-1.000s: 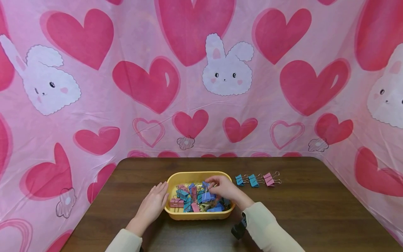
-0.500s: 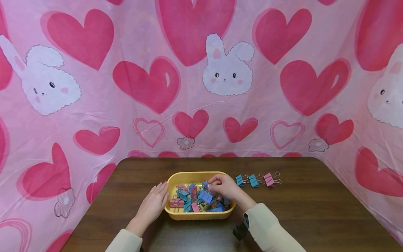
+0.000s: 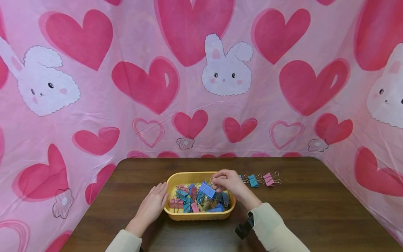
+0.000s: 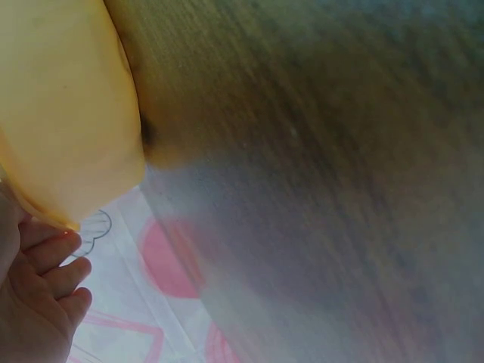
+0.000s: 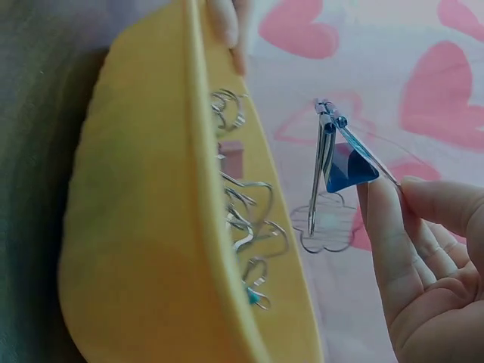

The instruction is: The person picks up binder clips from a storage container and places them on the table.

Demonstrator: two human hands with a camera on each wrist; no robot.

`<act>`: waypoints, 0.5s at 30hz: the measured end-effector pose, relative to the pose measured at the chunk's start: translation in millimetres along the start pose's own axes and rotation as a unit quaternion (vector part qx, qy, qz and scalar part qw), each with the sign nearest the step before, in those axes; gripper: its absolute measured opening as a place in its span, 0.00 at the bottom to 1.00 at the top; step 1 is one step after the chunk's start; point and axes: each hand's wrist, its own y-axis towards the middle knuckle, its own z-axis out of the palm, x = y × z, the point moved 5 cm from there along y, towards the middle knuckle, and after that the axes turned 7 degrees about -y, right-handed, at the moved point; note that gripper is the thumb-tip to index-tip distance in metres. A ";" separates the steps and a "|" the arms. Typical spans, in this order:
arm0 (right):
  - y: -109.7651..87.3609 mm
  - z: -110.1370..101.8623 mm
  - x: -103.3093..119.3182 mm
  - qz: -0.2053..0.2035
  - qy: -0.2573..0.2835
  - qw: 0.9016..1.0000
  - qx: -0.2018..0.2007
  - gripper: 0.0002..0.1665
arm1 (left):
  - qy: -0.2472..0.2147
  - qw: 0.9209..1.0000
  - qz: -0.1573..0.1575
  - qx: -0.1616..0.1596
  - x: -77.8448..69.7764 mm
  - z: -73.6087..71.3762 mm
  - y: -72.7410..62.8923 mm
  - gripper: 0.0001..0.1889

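Pink cloth (image 3: 196, 101), printed with red hearts and white rabbit faces, hangs behind a dark brown wood-grain table (image 3: 318, 210). Between the person's two sets of fingers sits a yellow, round-cornered rectangular tub (image 3: 198, 216). Thumb and fingers of the right hand (image 3: 231, 183) pinch one silver wire handle of a blue metal binder clip (image 3: 207, 189), which hangs tilted from those fingertips above the tub (the right wrist view shows its other handle dangling loose). Left of and below the right fingers, inside the tub, binder clips lie jumbled: a pink one (image 3: 177, 203) nearest the left fingers, others teal, blue and olive.

The left hand (image 3: 152, 201) has its fingers straight and unclenched, touching the tub's left end. Just beyond the right knuckles, on the table, three binder clips stand in a row: a teal one (image 3: 241, 177) partly covered by the hand, another teal one (image 3: 253, 181), and a pink one (image 3: 269, 180) farthest from the fingers.
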 end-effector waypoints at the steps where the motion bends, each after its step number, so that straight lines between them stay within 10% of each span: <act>1: 0.2 -2.8 -0.1 -0.001 0.005 1.000 -0.006 0.15 | 0.001 1.000 0.002 -0.001 -0.1 -0.1 -0.1 0.25; 15: -1.8 -53.9 13.1 -0.026 0.031 0.997 -0.072 0.16 | -0.002 1.000 -0.001 0.000 0.7 0.4 -0.4 0.25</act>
